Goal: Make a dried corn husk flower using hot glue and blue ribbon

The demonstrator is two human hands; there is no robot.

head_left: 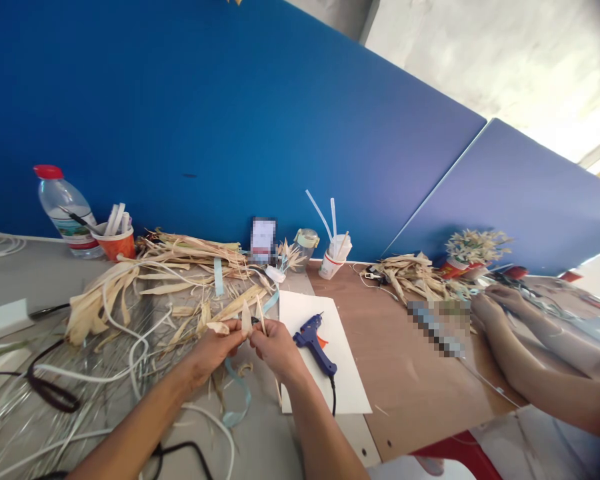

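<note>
My left hand (214,349) and my right hand (276,347) meet in front of me, both pinched on small pieces of dried corn husk (246,321) that stick up between the fingertips. Under my hands lies a light blue ribbon (237,400), curling toward me. Just to the right of my right hand, a blue glue gun (313,340) rests on a white sheet (347,380). A heap of dried husks (175,280) is spread on the table beyond my left hand.
A water bottle (63,210) and an orange cup (116,241) stand at the back left, a white cup with glue sticks (334,257) and a jar (306,245) at the back centre. White and black cables (130,353) cross the left. Another person's arms (525,360) work at right.
</note>
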